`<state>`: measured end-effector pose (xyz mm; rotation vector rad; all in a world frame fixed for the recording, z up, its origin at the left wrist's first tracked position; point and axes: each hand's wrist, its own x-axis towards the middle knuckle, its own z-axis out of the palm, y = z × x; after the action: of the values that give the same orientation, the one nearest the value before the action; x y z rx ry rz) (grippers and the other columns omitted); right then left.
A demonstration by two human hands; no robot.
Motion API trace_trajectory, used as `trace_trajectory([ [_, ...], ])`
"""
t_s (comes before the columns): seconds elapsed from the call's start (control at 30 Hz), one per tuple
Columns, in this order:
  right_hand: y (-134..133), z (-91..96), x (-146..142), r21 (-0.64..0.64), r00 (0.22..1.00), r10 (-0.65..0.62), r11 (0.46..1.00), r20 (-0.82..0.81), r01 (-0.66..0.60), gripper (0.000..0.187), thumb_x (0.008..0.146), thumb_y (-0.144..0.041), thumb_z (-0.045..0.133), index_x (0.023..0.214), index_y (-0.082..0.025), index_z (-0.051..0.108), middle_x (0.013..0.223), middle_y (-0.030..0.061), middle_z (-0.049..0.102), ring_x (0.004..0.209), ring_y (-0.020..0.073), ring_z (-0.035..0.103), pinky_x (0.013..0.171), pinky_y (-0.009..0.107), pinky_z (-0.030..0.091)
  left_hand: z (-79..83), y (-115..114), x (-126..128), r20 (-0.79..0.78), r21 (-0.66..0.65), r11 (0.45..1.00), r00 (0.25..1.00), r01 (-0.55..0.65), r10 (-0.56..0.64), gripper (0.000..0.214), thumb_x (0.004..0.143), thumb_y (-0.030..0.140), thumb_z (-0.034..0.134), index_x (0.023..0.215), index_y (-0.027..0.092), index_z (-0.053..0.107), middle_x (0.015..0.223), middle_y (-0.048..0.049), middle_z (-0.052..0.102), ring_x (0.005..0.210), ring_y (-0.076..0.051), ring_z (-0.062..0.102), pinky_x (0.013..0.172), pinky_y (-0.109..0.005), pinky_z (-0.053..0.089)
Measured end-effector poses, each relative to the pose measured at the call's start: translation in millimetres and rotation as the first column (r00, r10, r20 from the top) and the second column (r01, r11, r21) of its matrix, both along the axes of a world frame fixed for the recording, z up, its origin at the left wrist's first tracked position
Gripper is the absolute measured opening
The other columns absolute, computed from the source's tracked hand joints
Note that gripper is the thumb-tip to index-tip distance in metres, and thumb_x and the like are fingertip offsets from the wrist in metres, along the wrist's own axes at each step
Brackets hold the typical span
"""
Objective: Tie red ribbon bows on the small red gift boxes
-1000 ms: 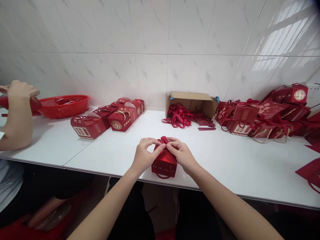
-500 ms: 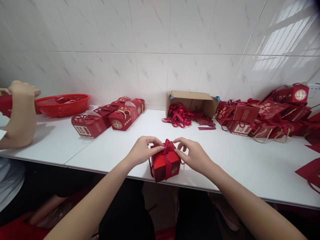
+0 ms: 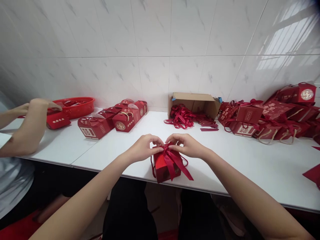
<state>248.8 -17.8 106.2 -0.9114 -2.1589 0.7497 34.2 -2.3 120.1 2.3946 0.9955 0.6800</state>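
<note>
Two pinches: left hand (image 3: 145,146) and right hand (image 3: 187,145), fingers of each closed on ribbon (image 3: 175,161) by knot (image 3: 165,149) atop red box (image 3: 161,166), near bench (image 3: 250,153) front edge. Box probably light, stiff card, dentable: hold lower sides. Ribbon likely soft, slippery: grip beside knot.

Box (image 3: 160,164) before carton (image 3: 193,96) (basin (image 3: 81,110) left)

So the left hand (image 3: 143,148) and right hand (image 3: 188,145) are both pinching the red ribbon (image 3: 170,165) atop a little red box (image 3: 160,163). Further back on the table (image 3: 225,160): cardboard box (image 3: 196,96) (loose ribbons (image 3: 181,116) spilling out, lol), gift boxes (image 3: 131,118) either side.
</note>
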Motion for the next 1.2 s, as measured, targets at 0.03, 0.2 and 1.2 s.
trace_trajectory([
  [0.03,-1.8,-1.3,0.6,0.062,1.0,-0.001,0.998,0.011,0.0,0.018,0.083,-0.017,0.054,0.095,-0.019,0.066,0.084,0.0028,0.066,0.075,0.0135,0.059,0.068,0.027,0.047,0.7,0.6,-1.0,-0.015,0.007,1.0,1.0,-0.003,0.003,0.015,0.075,0.034,0.06,0.08,0.024,0.071,0.079,-0.0022,0.069,0.078,-0.02,0.06,0.073,-0.029,0.046],
  [0.2,-7.7,-11.5,6.0,0.291,0.994,-0.014,0.957,0.109,-0.018,0.035,0.084,-0.007,0.046,0.105,-0.024,0.069,0.081,0.0039,0.053,0.072,0.0135,0.052,0.066,0.027,0.045,4.9,6.8,-3.4,-0.014,-0.048,0.998,0.999,-0.044,0.043,0.017,0.076,0.034,0.057,0.074,0.022,0.069,0.075,-0.0026,0.069,0.072,-0.019,0.06,0.069,-0.029,0.046],
  [1.2,1.5,-32.5,7.4,0.366,0.979,0.076,0.92,0.189,-0.142,0.038,0.084,-0.005,0.049,0.102,-0.03,0.071,0.083,0.0038,0.045,0.074,0.0143,0.047,0.065,0.029,0.047,17.0,6.6,0.8,-0.252,-0.071,0.993,0.962,0.094,-0.109,0.009,0.075,0.031,0.059,0.073,0.025,0.065,0.078,-0.0009,0.065,0.072,-0.018,0.055,0.064,-0.025,0.039],
])
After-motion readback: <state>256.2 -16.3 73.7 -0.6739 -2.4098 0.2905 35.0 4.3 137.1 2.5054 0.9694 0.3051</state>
